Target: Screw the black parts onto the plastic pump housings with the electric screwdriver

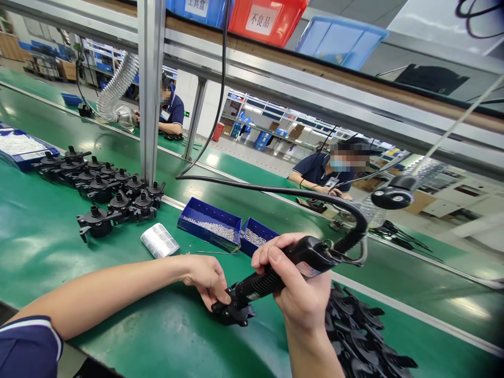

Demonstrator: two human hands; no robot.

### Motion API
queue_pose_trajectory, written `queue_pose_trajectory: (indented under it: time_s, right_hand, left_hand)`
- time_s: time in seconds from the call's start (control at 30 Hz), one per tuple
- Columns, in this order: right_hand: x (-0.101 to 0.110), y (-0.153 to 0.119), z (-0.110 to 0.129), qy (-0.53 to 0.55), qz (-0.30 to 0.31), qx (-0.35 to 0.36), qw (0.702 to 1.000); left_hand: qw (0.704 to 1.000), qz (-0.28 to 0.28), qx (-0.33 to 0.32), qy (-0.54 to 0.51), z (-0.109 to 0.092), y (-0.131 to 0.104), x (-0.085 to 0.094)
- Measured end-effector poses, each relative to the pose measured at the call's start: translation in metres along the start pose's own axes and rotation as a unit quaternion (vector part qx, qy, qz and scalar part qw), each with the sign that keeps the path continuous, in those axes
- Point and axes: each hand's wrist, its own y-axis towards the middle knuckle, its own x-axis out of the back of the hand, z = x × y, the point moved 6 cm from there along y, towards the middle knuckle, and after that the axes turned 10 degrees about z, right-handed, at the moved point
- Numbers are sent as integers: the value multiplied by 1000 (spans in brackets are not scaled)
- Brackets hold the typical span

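My right hand [301,283] is wrapped round a black electric screwdriver [262,283], tilted so its tip points down and left. The tip end meets a black plastic part [235,314] on the green bench. With fingers closed on that part's left side, my left hand [208,281] pinches it against the bench. The exact contact of the screwdriver bit is hidden. Behind my hands stand a blue bin of small screws [212,226] and a smaller blue bin [255,233], also holding small metal pieces. A thin metal rod [217,252] lies in front of the bins.
Several black assemblies [98,189] stand at the left; more black parts [358,336] lie at the right. A clear compartment box [159,240] sits near my left forearm. The screwdriver's black cable [271,189] arcs overhead. A metal post [150,94] rises behind; two co-workers sit across the bench.
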Motion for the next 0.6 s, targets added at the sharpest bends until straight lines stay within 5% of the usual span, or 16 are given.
queue_pose_trajectory:
  time_s: [0.27,0.43,0.5,0.6]
  right_hand:
    - [0,-1,-1,38,-19,31,999]
    - [-3,-1,-8,35,-6,19,999]
    - [-5,1,-9,49,36,14,998]
    - [-18,3,-7,127,196,25,972]
  left_hand:
    - [1000,15,24,13,15,9,-3]
    - [999,41,-18,4,15,11,-5]
    - [999,44,-25,0,16,11,-6]
    - [999,30,-27,0,16,9,-6]
